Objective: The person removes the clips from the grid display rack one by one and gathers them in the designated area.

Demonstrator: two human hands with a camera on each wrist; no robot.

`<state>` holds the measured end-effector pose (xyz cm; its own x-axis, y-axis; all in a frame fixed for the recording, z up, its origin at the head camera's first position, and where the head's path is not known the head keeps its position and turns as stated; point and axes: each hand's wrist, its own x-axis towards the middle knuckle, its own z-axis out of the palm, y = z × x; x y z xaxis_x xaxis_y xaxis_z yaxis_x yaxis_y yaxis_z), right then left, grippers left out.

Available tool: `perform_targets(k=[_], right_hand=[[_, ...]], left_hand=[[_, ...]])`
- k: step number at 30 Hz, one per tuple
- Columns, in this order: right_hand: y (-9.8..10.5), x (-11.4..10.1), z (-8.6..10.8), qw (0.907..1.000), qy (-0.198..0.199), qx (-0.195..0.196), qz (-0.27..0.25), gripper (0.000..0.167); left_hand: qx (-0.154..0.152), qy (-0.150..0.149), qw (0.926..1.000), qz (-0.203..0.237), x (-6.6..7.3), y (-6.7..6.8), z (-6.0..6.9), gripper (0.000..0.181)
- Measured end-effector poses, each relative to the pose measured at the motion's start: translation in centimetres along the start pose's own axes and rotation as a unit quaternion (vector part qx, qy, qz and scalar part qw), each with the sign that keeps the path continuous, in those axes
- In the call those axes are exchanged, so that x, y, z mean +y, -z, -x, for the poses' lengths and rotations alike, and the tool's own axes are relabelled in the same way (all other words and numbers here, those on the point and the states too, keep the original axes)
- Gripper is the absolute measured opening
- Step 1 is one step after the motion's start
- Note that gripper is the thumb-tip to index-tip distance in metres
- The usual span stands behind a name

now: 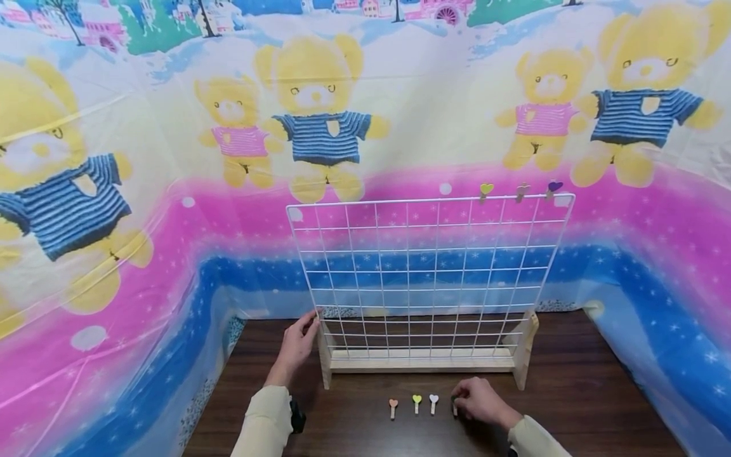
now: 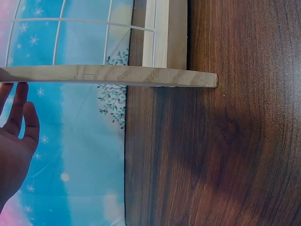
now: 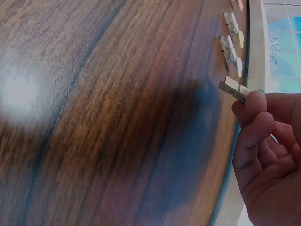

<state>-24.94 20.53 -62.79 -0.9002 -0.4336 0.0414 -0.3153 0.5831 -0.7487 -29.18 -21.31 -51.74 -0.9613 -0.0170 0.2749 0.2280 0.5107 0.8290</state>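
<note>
White grid bars way behind orange clip; tabletop left of it passable.

A printed sheet hangs behind and along both sides of the dark wood-grain bench, showing yellow teddy bears, pink houses, a pink band and a blue band; pale glare reflects off the bench

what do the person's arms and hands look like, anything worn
The left hand and right hand are ungloved. The left sleeve and right sleeve are pale cream; a black object sits by the left cuff.
</note>
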Motion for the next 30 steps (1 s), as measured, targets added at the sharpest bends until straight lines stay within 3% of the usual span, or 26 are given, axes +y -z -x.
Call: perform_targets(k=[20, 30], right_hand=[[-0.93, 0.99, -0.61, 0.999, -0.008, -0.016, 0.041, 0.004], [-1.01, 0.85, -0.73, 0.992, 0.032, 0.029, 0.119, 0.003]], left_hand=[[-0.004, 0.01, 0.9999, 0.007, -0.14, -0.06, 0.05, 0.034], [-0.003, 0.014, 0.9999, 0.008, 0.09, 0.07, 0.09, 0.034]])
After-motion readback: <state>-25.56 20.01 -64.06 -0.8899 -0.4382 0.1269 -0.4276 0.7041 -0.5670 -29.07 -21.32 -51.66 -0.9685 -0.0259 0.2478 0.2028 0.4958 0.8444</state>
